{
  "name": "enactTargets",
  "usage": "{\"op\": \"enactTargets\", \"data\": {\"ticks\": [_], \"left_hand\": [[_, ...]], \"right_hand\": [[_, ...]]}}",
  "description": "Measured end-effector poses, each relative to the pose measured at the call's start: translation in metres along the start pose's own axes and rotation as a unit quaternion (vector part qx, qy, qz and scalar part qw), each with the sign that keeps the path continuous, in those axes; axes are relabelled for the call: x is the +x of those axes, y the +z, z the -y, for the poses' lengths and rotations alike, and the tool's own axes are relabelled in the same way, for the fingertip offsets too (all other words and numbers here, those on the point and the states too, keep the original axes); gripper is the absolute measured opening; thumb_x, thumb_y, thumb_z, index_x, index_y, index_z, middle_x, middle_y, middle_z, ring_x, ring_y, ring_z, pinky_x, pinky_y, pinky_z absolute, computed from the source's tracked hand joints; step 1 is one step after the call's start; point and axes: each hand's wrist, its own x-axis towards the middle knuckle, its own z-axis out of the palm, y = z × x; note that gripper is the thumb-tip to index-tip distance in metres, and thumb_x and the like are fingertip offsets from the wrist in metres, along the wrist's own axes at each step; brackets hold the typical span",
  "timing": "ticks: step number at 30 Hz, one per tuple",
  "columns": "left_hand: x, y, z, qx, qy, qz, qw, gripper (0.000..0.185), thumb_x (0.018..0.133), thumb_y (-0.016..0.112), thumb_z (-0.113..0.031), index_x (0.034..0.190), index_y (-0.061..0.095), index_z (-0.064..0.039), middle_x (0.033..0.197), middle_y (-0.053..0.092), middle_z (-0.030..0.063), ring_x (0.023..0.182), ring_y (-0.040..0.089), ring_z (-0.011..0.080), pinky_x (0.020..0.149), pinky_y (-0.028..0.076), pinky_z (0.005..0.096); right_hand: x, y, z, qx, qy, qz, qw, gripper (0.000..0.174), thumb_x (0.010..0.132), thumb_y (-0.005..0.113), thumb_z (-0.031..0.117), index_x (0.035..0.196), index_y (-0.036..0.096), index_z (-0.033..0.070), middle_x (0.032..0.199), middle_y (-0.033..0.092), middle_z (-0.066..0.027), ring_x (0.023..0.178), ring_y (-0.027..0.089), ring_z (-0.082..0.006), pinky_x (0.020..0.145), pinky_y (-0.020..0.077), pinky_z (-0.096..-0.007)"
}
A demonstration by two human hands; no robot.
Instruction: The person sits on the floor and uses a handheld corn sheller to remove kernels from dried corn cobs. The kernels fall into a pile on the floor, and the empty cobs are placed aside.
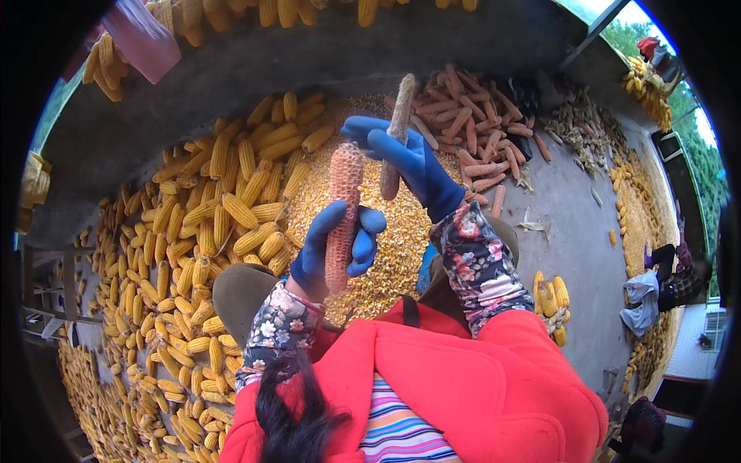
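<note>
My left hand [338, 246], in a blue glove, grips a reddish corn cob [345, 191] that looks stripped of its kernels and stands nearly upright. To its upper right, my gloved right hand [405, 150] holds a thinner, paler bare cob [400, 110], tilted a little, its top rising past the fingers. The two cobs are close together but apart. Below both hands spreads a heap of loose yellow kernels [399, 243] between my knees. Whole yellow ears of corn [240, 211] lie thickly piled beside my left hand.
Bare reddish cobs [463, 116] form a pile beyond my right hand, with dry husks [584, 133] farther right. A bundle of ears [550, 301] lies on the concrete floor [570, 223]. Ears hang along the grey wall [463, 40]. A person [674, 278] is at the far right.
</note>
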Motion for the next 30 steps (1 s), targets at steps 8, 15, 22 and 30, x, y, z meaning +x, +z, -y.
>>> {"op": "enactTargets", "data": {"ticks": [8, 15, 22, 30], "left_hand": [[0.000, 0.005, -0.001, 0.055, -0.008, -0.069, 0.996, 0.065, 0.107, 0.044, -0.057, 0.116, 0.066, 0.004, 0.068, 0.062, 0.0053, 0.053, 0.057, 0.0157, 0.048, 0.045, 0.0248], [0.012, 0.006, 0.017, -0.121, -0.007, -0.098, 0.988, 0.056, 0.108, 0.044, -0.057, 0.107, 0.064, -0.005, 0.085, 0.063, 0.0031, 0.052, 0.047, 0.0145, 0.042, 0.037, 0.0288], [0.005, 0.008, 0.011, -0.005, -0.041, -0.012, 0.999, 0.062, 0.109, 0.042, -0.056, 0.109, 0.064, 0.002, 0.062, 0.047, 0.0029, 0.052, 0.045, 0.0132, 0.048, 0.040, 0.0273], [0.007, -0.008, 0.012, 0.050, -0.123, -0.078, 0.988, 0.069, 0.105, 0.047, -0.063, 0.120, 0.066, 0.002, 0.078, 0.067, 0.0079, 0.061, 0.062, 0.0193, 0.056, 0.050, 0.0332]], "right_hand": [[-0.010, 0.006, 0.008, -0.039, 0.048, 0.042, 0.997, 0.055, 0.102, 0.062, 0.028, 0.147, 0.055, -0.001, 0.150, 0.057, -0.0211, 0.140, 0.053, -0.0264, 0.117, 0.0395, -0.0399], [-0.011, 0.029, -0.019, -0.180, -0.127, 0.003, 0.975, 0.039, 0.097, 0.067, 0.011, 0.134, 0.067, -0.002, 0.143, 0.063, -0.0190, 0.132, 0.060, -0.0252, 0.109, 0.0486, -0.0393], [0.010, -0.022, -0.027, -0.092, -0.038, -0.260, 0.961, 0.031, 0.100, 0.070, 0.017, 0.126, 0.071, 0.000, 0.109, 0.074, -0.0057, 0.091, 0.067, -0.0106, 0.080, 0.0542, -0.0238], [-0.014, -0.023, -0.001, -0.073, 0.128, 0.019, 0.989, 0.042, 0.102, 0.068, 0.024, 0.134, 0.066, -0.004, 0.115, 0.073, -0.0075, 0.102, 0.068, -0.0134, 0.093, 0.0547, -0.0291]]}}
